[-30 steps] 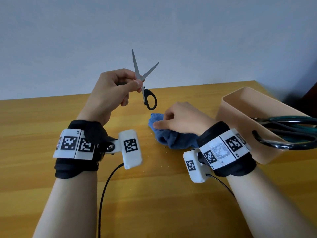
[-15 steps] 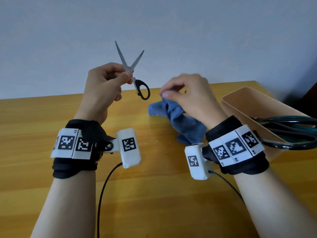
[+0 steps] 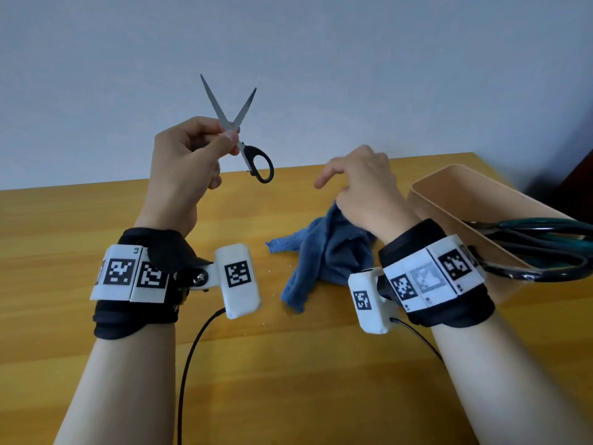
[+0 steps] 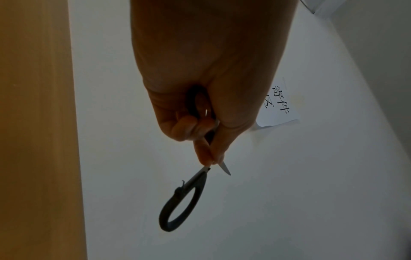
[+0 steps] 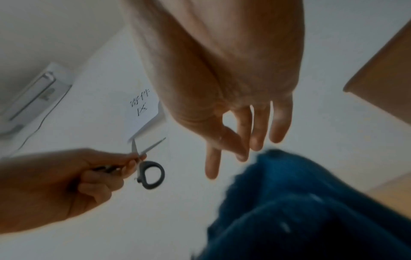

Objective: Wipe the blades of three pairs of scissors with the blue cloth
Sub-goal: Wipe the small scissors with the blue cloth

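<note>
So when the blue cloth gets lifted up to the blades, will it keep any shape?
Probably not. The blue cloth drapes in limp folds from the right hand, with a corner trailing on the table. It looks light, with a fuzzy nap, so likely grippy rather than slippery.

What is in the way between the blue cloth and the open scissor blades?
Nothing visible. The left hand holds the scissors up with blades apart, and the right hand lifts the cloth beside them, with only open air between.

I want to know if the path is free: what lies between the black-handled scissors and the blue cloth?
Nothing: in the head view, only bare wall and wooden table separate the black-handled scissors from the blue cloth.
</note>
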Available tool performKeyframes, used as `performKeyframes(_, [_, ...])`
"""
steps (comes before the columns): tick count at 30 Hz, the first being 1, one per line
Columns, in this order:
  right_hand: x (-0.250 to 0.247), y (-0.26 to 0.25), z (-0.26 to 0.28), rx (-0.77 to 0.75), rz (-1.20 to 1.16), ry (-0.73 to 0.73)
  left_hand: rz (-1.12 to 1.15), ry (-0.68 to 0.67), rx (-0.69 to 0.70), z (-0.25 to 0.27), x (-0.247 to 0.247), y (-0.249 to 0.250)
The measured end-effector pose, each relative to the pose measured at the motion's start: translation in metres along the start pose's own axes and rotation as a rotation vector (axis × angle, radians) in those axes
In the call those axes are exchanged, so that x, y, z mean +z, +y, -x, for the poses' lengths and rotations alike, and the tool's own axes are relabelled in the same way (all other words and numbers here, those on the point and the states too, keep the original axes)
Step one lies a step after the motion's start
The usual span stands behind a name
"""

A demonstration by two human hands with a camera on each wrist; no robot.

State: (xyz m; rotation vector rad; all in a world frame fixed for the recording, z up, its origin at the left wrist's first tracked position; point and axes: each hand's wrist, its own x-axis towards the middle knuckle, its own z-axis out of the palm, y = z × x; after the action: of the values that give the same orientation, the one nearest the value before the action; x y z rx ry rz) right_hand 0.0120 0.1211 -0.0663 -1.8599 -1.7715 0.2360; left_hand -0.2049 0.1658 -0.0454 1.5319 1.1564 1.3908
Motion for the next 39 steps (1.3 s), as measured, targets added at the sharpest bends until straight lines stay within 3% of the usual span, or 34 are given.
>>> performKeyframes(3, [-0.003, -0.008, 0.005, -0.106, -0.006, -0.172, -0.004, -0.004, -0.002, 0.0, 0.0, 0.0])
performKeyframes(7, [-0.005, -0.017, 0.014, -0.159, -0.047, -0.613, -0.008, -0.005, -0.01, -0.001, 0.0, -0.002])
performKeyframes(9, [-0.001, -0.016, 0.017, -0.146, -0.019, -0.762, -0.014, -0.018, -0.018, -0.001, 0.001, -0.002])
performKeyframes(15, [0.008, -0.021, 0.018, -0.157, 0.164, -0.878, -0.02, -0.058, -0.039, -0.001, 0.003, -0.002])
performKeyframes(19, [0.016, -0.022, 0.019, -0.179, 0.218, -0.821, -0.029, -0.076, -0.043, 0.0, 0.005, -0.002])
performKeyframes(23, [0.007, -0.017, 0.015, -0.215, 0.074, -0.662, -0.031, -0.091, -0.04, 0.0, 0.004, -0.002])
performKeyframes(27, [-0.004, -0.007, 0.004, -0.227, -0.12, -0.282, -0.041, -0.119, -0.036, 0.002, 0.005, 0.0])
performKeyframes(29, [-0.006, -0.002, 0.001, -0.17, -0.299, -0.074, -0.048, -0.141, -0.031, 0.003, 0.006, 0.001])
performKeyframes(31, [-0.007, 0.0, 0.0, -0.108, -0.522, 0.042, -0.059, -0.162, -0.029, 0.003, 0.006, 0.002])
performKeyframes(35, [-0.006, 0.001, -0.002, -0.118, -0.752, 0.111, -0.089, -0.262, -0.032, 0.007, 0.006, 0.005])
performKeyframes(39, [-0.005, 0.0, -0.002, -0.082, -0.987, -0.007, -0.105, -0.339, -0.003, 0.011, 0.011, 0.009])
